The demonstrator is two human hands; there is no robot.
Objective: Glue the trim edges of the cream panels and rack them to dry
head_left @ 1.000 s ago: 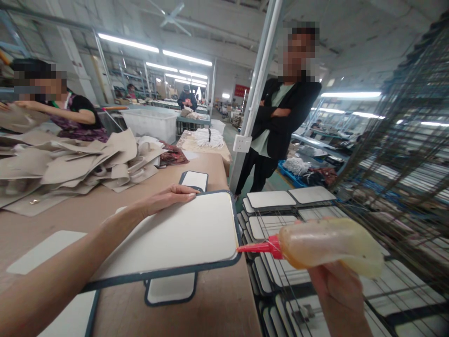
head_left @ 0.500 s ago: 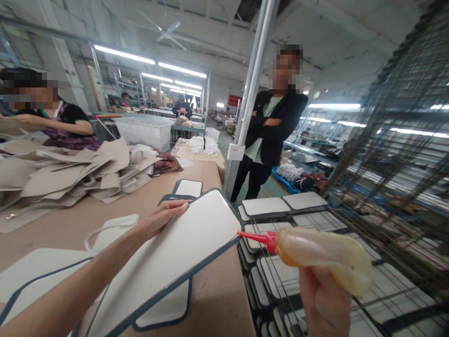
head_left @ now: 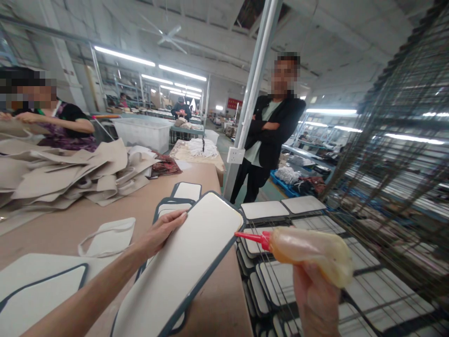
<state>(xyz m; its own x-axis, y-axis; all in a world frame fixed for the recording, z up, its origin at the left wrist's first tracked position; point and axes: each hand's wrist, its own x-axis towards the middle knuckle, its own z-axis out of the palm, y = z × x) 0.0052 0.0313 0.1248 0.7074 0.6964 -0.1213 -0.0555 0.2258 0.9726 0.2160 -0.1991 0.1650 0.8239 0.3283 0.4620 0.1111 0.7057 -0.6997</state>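
My left hand grips the edge of a long white panel with a dark blue border, thumb on top. The panel is held tilted above the table, its rounded far end toward the right. In my right hand is a soft, clear squeeze bottle with yellowish liquid inside. Its red nozzle points left, the tip at the panel's right edge near the rounded corner. A thin shiny line runs along part of that edge. Other bordered panels lie at the left, partly behind my forearm.
Beige cut pieces are heaped on the brown table. At right, a wire rack carries several bordered panels. A metal post with a socket stands ahead, a person behind it. Another person handles beige pieces at left.
The nozzle tip has slid slightly along the panel's right edge. The panel has turned a little steeper, and my right hand with the bottle has shifted left.
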